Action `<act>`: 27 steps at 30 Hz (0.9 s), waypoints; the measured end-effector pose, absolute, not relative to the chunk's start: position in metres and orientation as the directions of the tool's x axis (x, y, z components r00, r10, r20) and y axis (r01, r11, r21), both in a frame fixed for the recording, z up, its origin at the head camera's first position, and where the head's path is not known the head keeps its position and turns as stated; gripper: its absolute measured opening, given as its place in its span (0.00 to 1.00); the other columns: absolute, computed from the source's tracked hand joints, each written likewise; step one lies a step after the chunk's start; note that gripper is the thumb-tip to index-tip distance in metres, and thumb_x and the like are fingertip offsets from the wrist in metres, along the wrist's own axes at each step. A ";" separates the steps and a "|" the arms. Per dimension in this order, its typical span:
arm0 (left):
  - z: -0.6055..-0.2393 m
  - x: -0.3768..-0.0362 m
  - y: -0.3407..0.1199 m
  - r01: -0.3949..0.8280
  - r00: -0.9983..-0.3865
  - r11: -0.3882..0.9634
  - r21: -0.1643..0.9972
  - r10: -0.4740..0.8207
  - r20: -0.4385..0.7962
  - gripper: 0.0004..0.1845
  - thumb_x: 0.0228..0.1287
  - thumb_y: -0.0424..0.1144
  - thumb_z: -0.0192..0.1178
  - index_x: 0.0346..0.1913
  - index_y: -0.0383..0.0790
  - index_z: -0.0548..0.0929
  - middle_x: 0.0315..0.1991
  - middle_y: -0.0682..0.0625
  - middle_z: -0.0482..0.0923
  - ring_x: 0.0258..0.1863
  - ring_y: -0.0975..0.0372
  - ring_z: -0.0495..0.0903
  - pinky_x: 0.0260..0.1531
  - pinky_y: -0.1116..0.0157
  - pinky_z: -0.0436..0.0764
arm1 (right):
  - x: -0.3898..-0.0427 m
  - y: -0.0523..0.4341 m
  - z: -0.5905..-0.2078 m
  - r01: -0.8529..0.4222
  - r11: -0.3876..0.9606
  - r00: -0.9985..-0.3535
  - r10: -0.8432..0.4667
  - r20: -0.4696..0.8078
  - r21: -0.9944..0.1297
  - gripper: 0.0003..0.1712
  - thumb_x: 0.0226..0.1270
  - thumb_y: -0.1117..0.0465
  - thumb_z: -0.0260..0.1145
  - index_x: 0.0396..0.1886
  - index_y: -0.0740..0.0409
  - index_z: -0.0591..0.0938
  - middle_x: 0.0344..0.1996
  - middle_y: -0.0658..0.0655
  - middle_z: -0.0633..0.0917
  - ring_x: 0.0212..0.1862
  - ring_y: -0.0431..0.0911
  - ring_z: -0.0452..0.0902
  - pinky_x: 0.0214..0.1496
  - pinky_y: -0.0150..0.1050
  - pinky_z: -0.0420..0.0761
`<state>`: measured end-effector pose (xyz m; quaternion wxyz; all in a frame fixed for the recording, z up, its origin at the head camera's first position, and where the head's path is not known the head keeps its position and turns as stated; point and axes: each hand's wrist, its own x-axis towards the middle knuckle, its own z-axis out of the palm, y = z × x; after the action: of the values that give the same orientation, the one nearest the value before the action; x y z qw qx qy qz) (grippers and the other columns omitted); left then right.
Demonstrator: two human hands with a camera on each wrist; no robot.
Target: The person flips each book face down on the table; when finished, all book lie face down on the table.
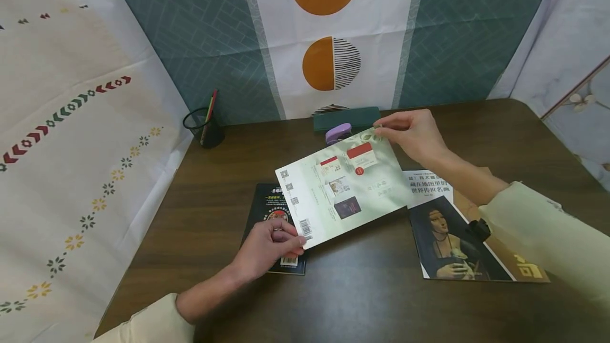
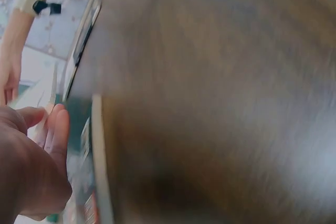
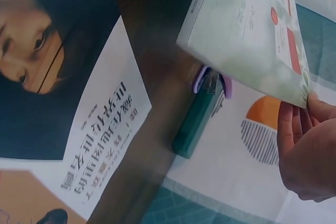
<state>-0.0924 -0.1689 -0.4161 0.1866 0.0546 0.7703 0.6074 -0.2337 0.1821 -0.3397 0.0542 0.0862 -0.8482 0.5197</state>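
A pale green book hangs tilted above the brown table, back cover up, with a barcode at its near corner. My left hand pinches that near left corner. My right hand pinches the far right corner. In the right wrist view the green book is seen from below, with my right fingers at its corner. The left wrist view is blurred; my left hand shows at its left edge. Under the left hand lies a black book.
A magazine with a portrait cover lies on the table at the right. A dark green case and a purple stapler sit at the back edge. A black mesh pen cup stands at the back left. Patterned cloths hang behind.
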 end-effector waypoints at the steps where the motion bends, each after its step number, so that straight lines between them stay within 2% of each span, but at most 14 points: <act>1: -0.417 -0.090 -0.167 -0.169 -0.920 0.242 0.956 0.310 -0.241 0.13 0.69 0.31 0.72 0.46 0.26 0.81 0.39 0.37 0.90 0.35 0.48 0.91 0.41 0.57 0.90 | -0.236 0.180 -0.341 -0.201 0.452 -0.980 -0.091 0.179 -0.869 0.15 0.73 0.59 0.75 0.54 0.61 0.91 0.51 0.62 0.91 0.52 0.46 0.84 0.44 0.23 0.82; 6: -0.425 -0.080 -0.154 -0.300 -0.885 0.139 0.944 0.329 -0.330 0.11 0.70 0.30 0.71 0.43 0.28 0.79 0.39 0.35 0.90 0.34 0.54 0.91 0.41 0.57 0.90 | -0.244 0.170 -0.351 -0.215 0.493 -0.977 -0.111 0.183 -0.843 0.15 0.73 0.61 0.75 0.54 0.62 0.91 0.51 0.62 0.91 0.55 0.53 0.84 0.44 0.24 0.81; 11: -0.429 -0.073 -0.145 -0.355 -0.866 0.093 0.930 0.343 -0.364 0.10 0.71 0.30 0.70 0.43 0.28 0.78 0.40 0.33 0.90 0.34 0.55 0.91 0.41 0.60 0.90 | -0.250 0.160 -0.362 -0.209 0.523 -0.978 -0.127 0.167 -0.826 0.15 0.73 0.61 0.74 0.55 0.62 0.91 0.51 0.62 0.91 0.58 0.55 0.83 0.53 0.39 0.85; 15: -0.428 -0.070 -0.140 -0.372 -0.865 0.076 0.925 0.333 -0.375 0.11 0.71 0.30 0.70 0.44 0.28 0.78 0.40 0.33 0.90 0.35 0.55 0.92 0.41 0.59 0.90 | -0.254 0.156 -0.371 -0.204 0.524 -0.979 -0.133 0.157 -0.827 0.15 0.73 0.61 0.74 0.55 0.62 0.91 0.50 0.63 0.91 0.60 0.56 0.83 0.58 0.49 0.84; 27: -0.423 -0.062 -0.127 -0.439 -0.849 0.028 0.898 0.315 -0.425 0.10 0.71 0.32 0.70 0.44 0.27 0.81 0.40 0.35 0.90 0.33 0.58 0.91 0.40 0.60 0.90 | -0.263 0.145 -0.394 -0.177 0.550 -0.983 -0.135 0.122 -0.816 0.13 0.72 0.63 0.75 0.52 0.65 0.91 0.46 0.64 0.92 0.55 0.58 0.87 0.61 0.54 0.81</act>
<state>-0.0620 -0.1274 -0.4235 0.2710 -0.0467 0.6638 0.6955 -0.2631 0.1447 -0.3936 0.0224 0.0888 -0.8801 0.4658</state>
